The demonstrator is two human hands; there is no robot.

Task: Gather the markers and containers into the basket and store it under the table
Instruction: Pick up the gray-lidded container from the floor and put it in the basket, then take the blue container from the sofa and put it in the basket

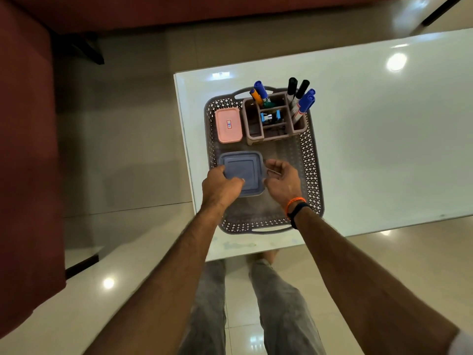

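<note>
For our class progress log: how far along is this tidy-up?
Done: the organizer with markers and the pink box sit in the basket. In hand: the left hand holds the blue container in the basket; the right hand is curled beside it. Left: the basket is on the table, not under it.

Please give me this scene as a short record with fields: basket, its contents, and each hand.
basket: grey perforated basket on the white table
contents: pink container, organizer with markers, blue container
left hand: grips the blue container
right hand: fingers curled beside the blue container; contact unclear
</note>
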